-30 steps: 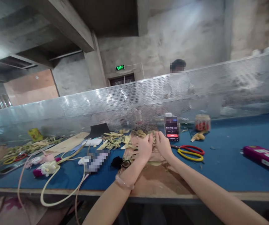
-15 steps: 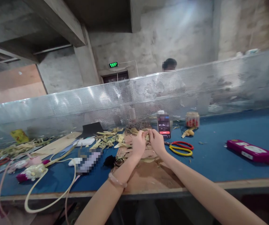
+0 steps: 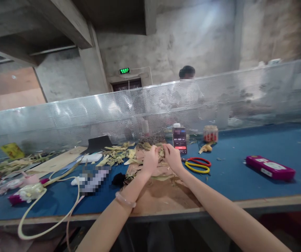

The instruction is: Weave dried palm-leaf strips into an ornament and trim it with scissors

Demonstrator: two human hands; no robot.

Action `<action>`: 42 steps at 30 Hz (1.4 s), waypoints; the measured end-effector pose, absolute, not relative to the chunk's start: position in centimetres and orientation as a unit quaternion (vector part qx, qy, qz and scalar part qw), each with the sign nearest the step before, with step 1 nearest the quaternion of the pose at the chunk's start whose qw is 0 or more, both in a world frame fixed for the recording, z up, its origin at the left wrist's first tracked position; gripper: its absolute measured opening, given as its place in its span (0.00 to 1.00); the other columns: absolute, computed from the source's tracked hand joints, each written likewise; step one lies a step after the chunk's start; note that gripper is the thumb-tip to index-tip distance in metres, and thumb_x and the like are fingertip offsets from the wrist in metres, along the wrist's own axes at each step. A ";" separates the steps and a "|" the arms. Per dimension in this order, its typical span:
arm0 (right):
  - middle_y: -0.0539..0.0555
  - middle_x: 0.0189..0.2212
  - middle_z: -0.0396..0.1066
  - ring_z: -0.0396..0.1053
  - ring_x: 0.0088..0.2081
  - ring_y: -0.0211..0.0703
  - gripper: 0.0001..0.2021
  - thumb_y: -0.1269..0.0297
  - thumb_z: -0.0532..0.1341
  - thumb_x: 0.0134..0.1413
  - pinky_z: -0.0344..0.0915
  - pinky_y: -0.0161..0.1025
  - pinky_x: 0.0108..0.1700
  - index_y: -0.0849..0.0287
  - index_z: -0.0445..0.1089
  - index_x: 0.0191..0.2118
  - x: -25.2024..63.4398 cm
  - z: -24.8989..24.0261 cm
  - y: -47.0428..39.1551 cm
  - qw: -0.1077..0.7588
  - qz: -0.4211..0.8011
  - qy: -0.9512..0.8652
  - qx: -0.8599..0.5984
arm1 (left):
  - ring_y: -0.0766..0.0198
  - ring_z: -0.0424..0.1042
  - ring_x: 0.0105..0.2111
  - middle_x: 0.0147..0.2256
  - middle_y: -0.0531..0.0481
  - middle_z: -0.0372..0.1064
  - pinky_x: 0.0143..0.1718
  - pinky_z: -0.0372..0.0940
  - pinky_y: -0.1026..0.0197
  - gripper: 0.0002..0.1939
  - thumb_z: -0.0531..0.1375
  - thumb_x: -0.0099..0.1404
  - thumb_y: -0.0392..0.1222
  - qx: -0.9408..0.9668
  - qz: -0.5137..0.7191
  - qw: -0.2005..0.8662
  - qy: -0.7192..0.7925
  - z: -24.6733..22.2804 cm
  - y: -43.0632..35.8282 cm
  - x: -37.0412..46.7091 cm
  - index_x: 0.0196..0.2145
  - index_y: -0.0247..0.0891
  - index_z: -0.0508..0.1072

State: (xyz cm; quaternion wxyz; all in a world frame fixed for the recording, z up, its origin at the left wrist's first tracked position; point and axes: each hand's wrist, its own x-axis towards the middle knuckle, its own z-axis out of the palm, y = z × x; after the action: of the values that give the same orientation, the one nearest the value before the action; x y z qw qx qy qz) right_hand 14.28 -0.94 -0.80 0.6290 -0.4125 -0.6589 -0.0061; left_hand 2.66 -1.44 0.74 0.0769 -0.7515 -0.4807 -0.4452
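Over a brown board [image 3: 163, 196] on the blue table, my left hand [image 3: 151, 161] and my right hand [image 3: 173, 159] are close together, a small gap between them. Fingers of both hands are pinched on a crumpled, dried yellowish-green leaf [image 3: 161, 152], partly hidden by the fingertips. More dried leaf pieces [image 3: 117, 155] lie heaped to the left of the hands, and some are spread on the board under them. A pile of thin dark stems [image 3: 152, 139] sits just beyond. Scissors with one red and one yellow handle [image 3: 197, 165] rest right of my right hand.
A phone [image 3: 179, 140] showing a timer stands upright behind the hands, with a jar [image 3: 210, 133] beside it. At right is a magenta box [image 3: 270, 168]; at left, a bag with a looped strap [image 3: 32, 192]. A perforated metal screen [image 3: 108, 108] runs behind; a person stands beyond it.
The fingertips have parted slightly, and more of the leaf shows between them. The whole view has shifted a little, so things on the table appear farther left.
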 end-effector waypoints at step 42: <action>0.50 0.18 0.64 0.57 0.21 0.36 0.17 0.58 0.48 0.59 0.48 0.32 0.25 0.59 0.64 0.24 14.9 -1.2 0.2 0.588 -0.007 -0.679 -0.439 | 0.60 0.71 0.27 0.26 0.48 0.69 0.24 0.52 0.64 0.15 0.42 0.67 0.48 -0.809 -0.329 0.111 -0.475 0.7 -1.0 2.0 0.36 0.38 0.64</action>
State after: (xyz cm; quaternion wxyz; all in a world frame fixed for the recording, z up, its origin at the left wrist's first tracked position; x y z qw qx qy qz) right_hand 14.88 0.23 -1.18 0.5883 -0.4387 -0.6793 -0.0072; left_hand 2.00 -0.98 0.69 0.1110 -0.8086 -0.4748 -0.3293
